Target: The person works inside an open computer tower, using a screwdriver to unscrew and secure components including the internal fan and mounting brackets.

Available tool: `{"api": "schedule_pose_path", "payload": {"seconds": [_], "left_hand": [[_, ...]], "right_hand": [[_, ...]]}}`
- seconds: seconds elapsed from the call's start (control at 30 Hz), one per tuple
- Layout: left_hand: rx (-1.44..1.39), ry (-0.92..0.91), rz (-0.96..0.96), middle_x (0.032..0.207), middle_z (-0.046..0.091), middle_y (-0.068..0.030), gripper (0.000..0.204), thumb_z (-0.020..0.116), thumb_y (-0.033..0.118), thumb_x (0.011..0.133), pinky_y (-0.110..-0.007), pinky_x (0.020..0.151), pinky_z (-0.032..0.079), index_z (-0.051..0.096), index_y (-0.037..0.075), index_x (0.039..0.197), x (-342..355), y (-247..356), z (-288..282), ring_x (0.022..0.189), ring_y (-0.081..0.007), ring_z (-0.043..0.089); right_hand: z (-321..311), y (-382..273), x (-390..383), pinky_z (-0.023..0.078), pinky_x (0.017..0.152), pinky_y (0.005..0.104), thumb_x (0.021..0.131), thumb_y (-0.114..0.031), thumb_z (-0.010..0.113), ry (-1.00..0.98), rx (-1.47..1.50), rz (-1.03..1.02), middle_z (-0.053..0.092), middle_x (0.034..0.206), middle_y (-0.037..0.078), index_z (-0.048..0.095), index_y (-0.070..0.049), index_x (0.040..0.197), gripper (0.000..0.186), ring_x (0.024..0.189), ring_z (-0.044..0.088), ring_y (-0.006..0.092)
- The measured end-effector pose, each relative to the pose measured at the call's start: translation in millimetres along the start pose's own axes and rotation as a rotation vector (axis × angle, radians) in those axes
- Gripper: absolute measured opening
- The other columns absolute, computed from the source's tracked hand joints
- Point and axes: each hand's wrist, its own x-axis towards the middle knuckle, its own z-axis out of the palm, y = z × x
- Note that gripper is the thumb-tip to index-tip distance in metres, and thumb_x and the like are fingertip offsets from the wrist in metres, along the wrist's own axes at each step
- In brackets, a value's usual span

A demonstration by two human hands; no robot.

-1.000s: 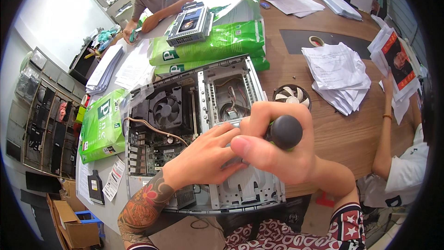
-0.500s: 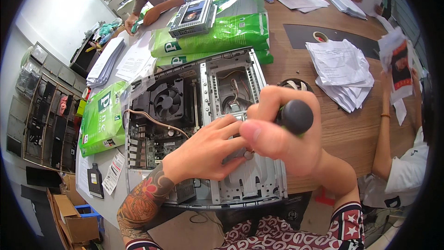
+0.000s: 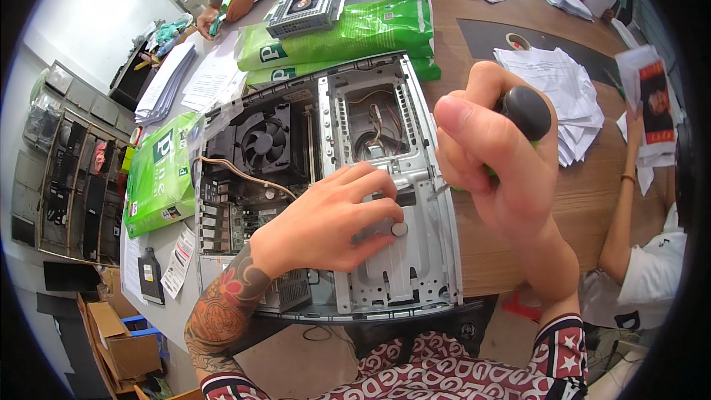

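An opened desktop computer case (image 3: pixel 454 267) lies flat before me, its black cooling fan (image 3: pixel 265 145) at left and a silver drive bracket (image 3: pixel 422 211) at right. Across the bracket's left edge rests my left hand (image 3: pixel 326 218), fingers stretched out, thumb and index finger apart beside a small round metal knob (image 3: pixel 399 229). My right hand (image 3: pixel 503 144) is wrapped around a screwdriver (image 3: pixel 527 112) with a black-ended handle and some green showing. It is raised over the case's right edge; the rest of the handle is hidden by my fingers.
Green paper packs (image 3: pixel 341 41) lie behind the case, with a metal drive unit (image 3: pixel 305 7) on top. Another green pack (image 3: pixel 159 181) is at left, near a small black part (image 3: pixel 150 278). Crumpled papers (image 3: pixel 559 96) and a tape roll (image 3: pixel 517 42) lie right. Other people sit around the table.
My right hand has moved right and up with the screwdriver, away from my left hand and the bracket. The left hand stays on the bracket. The view has shifted slightly.
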Motion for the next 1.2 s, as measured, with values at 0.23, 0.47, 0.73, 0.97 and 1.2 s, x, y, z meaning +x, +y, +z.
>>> {"api": "schedule_pose_path", "payload": {"seconds": [0.23,0.47,0.73,0.97,1.2], "left_hand": [[0.045,0.070,0.030,0.107,0.058,-0.0073,0.028,0.075,0.013,0.077,-0.039,0.083,0.051,0.066,0.010,0.104,2.1,2.0,-1.2,0.096,-0.0284,0.059],[0.055,0.206,-0.048,0.104,0.061,-0.0087,0.036,0.073,-0.003,0.075,-0.037,0.080,0.053,0.070,0.010,0.109,2.4,-1.8,-7.1,0.092,-0.0282,0.063],[0.153,0.245,-0.067,0.101,0.062,-0.0071,0.033,0.073,-0.003,0.075,-0.038,0.082,0.050,0.071,0.010,0.105,-0.5,-12.8,-11.4,0.092,-0.0279,0.061],[0.131,0.209,-0.105,0.101,0.062,-0.0071,0.032,0.072,-0.001,0.076,-0.038,0.083,0.050,0.070,0.010,0.106,-2.1,-15.5,-11.5,0.093,-0.0281,0.060],[0.144,0.178,-0.107,0.102,0.061,-0.0065,0.029,0.072,0.001,0.077,-0.038,0.084,0.049,0.070,0.011,0.105,-4.5,-18.4,-9.5,0.094,-0.0277,0.059]], "right_hand": [[-1.2,8.2,3.0,0.023,0.040,0.0237,0.091,-0.006,0.060,-0.024,-0.034,-0.067,0.042,0.055,-0.001,0.041,-0.008,0.069,0.029,0.043,0.029,0.0038],[-5.9,19.9,11.0,0.023,0.040,0.0245,0.093,-0.009,0.059,-0.006,0.010,-0.182,0.041,0.053,-0.001,0.042,-0.009,0.071,0.028,0.041,0.029,0.0049],[0.0,34.4,23.8,0.023,0.039,0.0253,0.094,-0.013,0.061,0.030,-0.026,-0.187,0.040,0.051,-0.001,0.045,-0.009,0.072,0.027,0.040,0.029,0.0062],[-7.5,34.4,30.3,0.027,0.042,0.0220,0.090,-0.012,0.069,0.026,0.173,-0.087,0.047,0.052,-0.004,0.053,-0.006,0.065,0.030,0.045,0.040,0.0024],[-15.1,35.9,36.8,0.020,0.038,0.0262,0.094,-0.017,0.061,0.082,0.165,-0.034,0.038,0.050,-0.001,0.041,-0.013,0.068,0.033,0.038,0.027,0.0071]]}}
